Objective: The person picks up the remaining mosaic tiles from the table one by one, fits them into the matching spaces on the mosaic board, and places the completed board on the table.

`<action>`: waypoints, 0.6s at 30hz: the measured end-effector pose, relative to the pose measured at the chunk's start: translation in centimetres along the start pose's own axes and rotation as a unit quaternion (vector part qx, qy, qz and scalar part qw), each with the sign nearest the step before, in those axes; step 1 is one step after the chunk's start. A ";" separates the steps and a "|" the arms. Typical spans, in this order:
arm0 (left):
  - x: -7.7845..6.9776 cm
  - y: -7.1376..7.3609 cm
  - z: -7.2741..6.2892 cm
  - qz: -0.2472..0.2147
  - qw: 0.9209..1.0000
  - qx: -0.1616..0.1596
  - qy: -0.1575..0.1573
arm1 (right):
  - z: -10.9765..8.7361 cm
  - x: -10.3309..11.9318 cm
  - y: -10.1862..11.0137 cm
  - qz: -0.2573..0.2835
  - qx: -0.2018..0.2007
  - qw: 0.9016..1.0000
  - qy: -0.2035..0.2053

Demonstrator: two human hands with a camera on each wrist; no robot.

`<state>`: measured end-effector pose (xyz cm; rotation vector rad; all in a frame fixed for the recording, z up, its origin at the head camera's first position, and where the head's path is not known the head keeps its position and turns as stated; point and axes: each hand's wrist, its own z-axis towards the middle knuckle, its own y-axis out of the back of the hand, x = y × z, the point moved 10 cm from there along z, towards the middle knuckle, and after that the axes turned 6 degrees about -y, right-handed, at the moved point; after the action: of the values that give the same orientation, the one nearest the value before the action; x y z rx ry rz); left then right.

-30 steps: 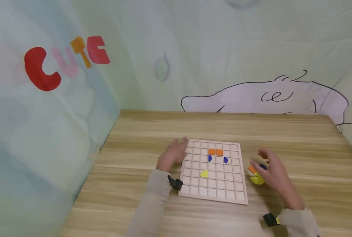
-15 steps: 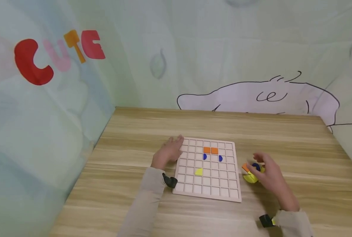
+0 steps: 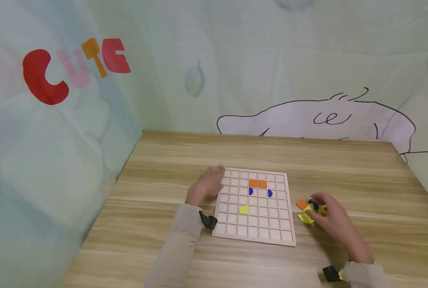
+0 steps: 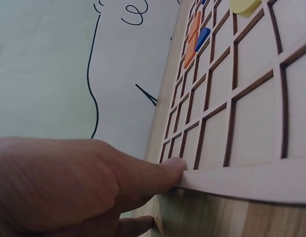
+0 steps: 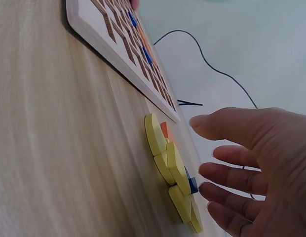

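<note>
A pale wooden grid board (image 3: 236,229) lies mid-table. In its cells are two orange squares (image 3: 253,183), two blue half-round pieces (image 3: 251,191) and a yellow quarter-round piece (image 3: 244,209). My left hand (image 3: 205,187) rests along the board's left edge, a digit (image 4: 172,167) touching the far-left corner in the left wrist view. Right of the board, my right hand (image 3: 332,215) hovers at a small pile, thumb and fingers apart and nothing between them. The pile has several yellow pieces (image 5: 178,165), an orange piece (image 3: 301,204) and a dark blue piece (image 5: 193,184); some overlap.
The wood-grain table (image 3: 185,150) meets a pale green cloth backdrop (image 3: 178,80) behind and on the left. Red, pink and orange letters (image 3: 45,78) and a line-drawn white animal (image 3: 293,120) decorate it. Each wrist wears a black device (image 3: 331,273).
My right hand has lowered and come closer to the pile, its fingers now over the pieces. The left hand stays at the board's edge. The whole head view has shifted slightly.
</note>
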<state>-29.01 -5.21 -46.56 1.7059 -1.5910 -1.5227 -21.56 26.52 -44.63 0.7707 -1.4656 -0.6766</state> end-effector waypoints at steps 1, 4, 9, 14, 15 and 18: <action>0.0 0.0 0.0 0.000 1.000 -0.001 0.001 | -0.1 0.0 0.1 0.000 0.000 1.000 0.003; 0.0 0.0 0.0 -0.003 1.000 -0.004 0.000 | -0.5 0.2 0.2 0.001 -0.001 1.000 0.014; -0.1 0.0 0.1 -0.012 1.000 -0.009 0.001 | -0.9 0.4 0.4 -0.002 -0.007 0.999 0.031; -0.1 -0.1 0.1 -0.007 1.000 -0.010 0.001 | -1.2 0.4 0.5 -0.013 -0.013 0.999 0.042; -0.1 -0.1 0.1 -0.006 1.000 -0.010 0.002 | -1.2 0.4 0.5 -0.015 -0.014 0.999 0.043; -0.1 0.0 -0.1 -0.004 1.000 -0.009 0.004 | -1.1 0.4 0.4 -0.020 -0.013 0.999 0.045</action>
<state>-28.95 -5.17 -46.47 1.7081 -1.5641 -1.5266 -20.45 26.45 -44.06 0.8022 -1.3609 -0.6820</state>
